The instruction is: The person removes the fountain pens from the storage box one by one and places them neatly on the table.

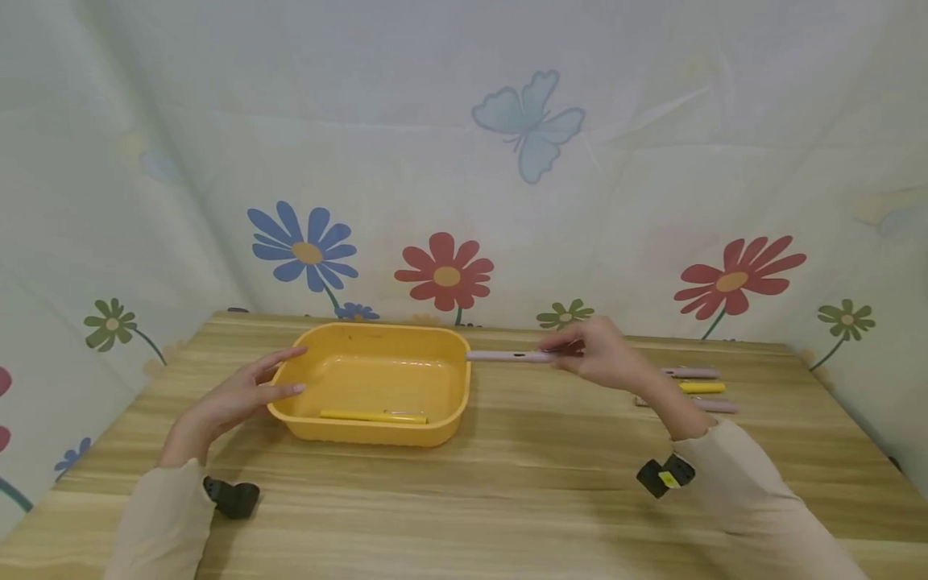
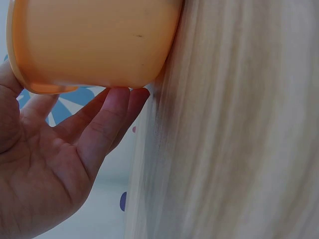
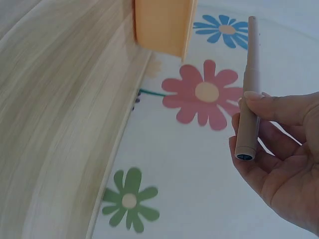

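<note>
A yellow plastic basin (image 1: 370, 433) stands on the wooden table, with a yellow pen (image 1: 373, 416) lying inside along its near wall. My left hand (image 1: 242, 392) grips the basin's left end, thumb over the rim and fingertips against the outer wall (image 2: 94, 40). Between thumb and fingers, my right hand (image 1: 602, 354) pinches a pale purple pen (image 1: 507, 356), also in the right wrist view (image 3: 252, 74). That pen is held above the table, roughly level, its far end pointing left at the basin's right rim.
Right of the basin, partly behind my right forearm, lie several pens: a pale purple pen (image 1: 696, 373), a yellow pen (image 1: 705, 388) and another pale purple pen (image 1: 714, 405). Behind the wooden table (image 1: 435, 515) hangs a flower-printed curtain (image 1: 406, 177).
</note>
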### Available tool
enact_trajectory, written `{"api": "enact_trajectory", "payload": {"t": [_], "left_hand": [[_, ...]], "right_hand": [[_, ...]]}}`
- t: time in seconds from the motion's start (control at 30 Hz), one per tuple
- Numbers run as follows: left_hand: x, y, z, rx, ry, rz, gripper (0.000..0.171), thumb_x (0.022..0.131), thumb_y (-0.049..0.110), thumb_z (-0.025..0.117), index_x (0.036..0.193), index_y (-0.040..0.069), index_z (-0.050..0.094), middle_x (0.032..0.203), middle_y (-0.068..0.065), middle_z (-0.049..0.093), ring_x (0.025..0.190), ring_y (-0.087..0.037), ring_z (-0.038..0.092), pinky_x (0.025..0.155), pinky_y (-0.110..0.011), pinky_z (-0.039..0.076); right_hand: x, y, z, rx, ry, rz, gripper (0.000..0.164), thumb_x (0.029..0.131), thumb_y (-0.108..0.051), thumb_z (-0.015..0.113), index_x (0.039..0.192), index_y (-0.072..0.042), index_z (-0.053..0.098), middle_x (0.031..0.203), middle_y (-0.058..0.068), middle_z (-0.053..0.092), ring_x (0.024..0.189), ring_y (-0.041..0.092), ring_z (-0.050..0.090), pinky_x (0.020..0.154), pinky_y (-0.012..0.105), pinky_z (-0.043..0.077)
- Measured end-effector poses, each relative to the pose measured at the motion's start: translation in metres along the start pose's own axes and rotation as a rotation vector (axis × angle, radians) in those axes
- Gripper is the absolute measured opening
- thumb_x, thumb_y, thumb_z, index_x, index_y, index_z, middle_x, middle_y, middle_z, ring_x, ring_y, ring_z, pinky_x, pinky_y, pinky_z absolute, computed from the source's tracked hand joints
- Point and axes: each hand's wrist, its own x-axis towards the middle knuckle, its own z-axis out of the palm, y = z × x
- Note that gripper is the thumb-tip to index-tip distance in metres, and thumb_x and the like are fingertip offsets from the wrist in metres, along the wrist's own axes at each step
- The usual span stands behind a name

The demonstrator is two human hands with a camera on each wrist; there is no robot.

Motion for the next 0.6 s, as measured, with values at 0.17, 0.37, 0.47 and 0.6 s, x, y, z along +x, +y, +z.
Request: {"api": "enact_trajectory", "payload": {"t": [0.17, 0.37, 0.47, 0.6], "left_hand": [[0.0, -0.001, 0.0, 0.003, 0.0, -0.011, 0.074, 0.087, 0.031, 0.06, 0.145, 0.012, 0.02, 0.149, -0.026, 0.003, 0.129, -0.049, 0.019, 0.089, -0.052, 0.043], [0.0, -0.002, -0.001, 0.003, -0.004, -0.013, 0.074, 0.087, 0.031, 0.06, 0.145, 0.012, 0.019, 0.149, -0.026, 0.003, 0.129, -0.049, 0.018, 0.09, -0.054, 0.041], [0.0, -0.002, -0.001, 0.004, -0.002, -0.012, 0.074, 0.087, 0.031, 0.06, 0.145, 0.012, 0.02, 0.149, -0.026, 0.003, 0.13, -0.049, 0.018, 0.091, -0.054, 0.041], [0.001, -0.001, -0.001, 0.002, -0.003, -0.004, 0.074, 0.087, 0.031, 0.06, 0.145, 0.011, 0.02, 0.149, -0.026, 0.003, 0.13, -0.049, 0.018, 0.091, -0.054, 0.041]], "right_hand": [[-0.017, 0.013, -0.012, -0.009, 0.003, 0.03, 0.021, 0.077, 0.009, 0.065, 0.098, 0.005, 0.068, 0.093, 0.016, 0.068, 0.081, 0.022, 0.065, 0.066, 0.025, 0.053], [-0.036, 0.026, -0.026, -0.027, 0.028, 0.043, 0.022, 0.076, 0.01, 0.065, 0.097, 0.005, 0.069, 0.093, 0.016, 0.068, 0.078, 0.019, 0.065, 0.063, 0.023, 0.052], [-0.046, 0.033, -0.033, -0.048, 0.04, 0.062, 0.021, 0.076, 0.009, 0.066, 0.097, 0.004, 0.069, 0.092, 0.014, 0.068, 0.074, 0.013, 0.063, 0.061, 0.022, 0.052], [-0.06, 0.042, -0.041, -0.051, 0.036, 0.1, 0.021, 0.077, 0.007, 0.066, 0.097, 0.003, 0.069, 0.09, 0.012, 0.068, 0.072, 0.008, 0.06, 0.059, 0.021, 0.051]]}}
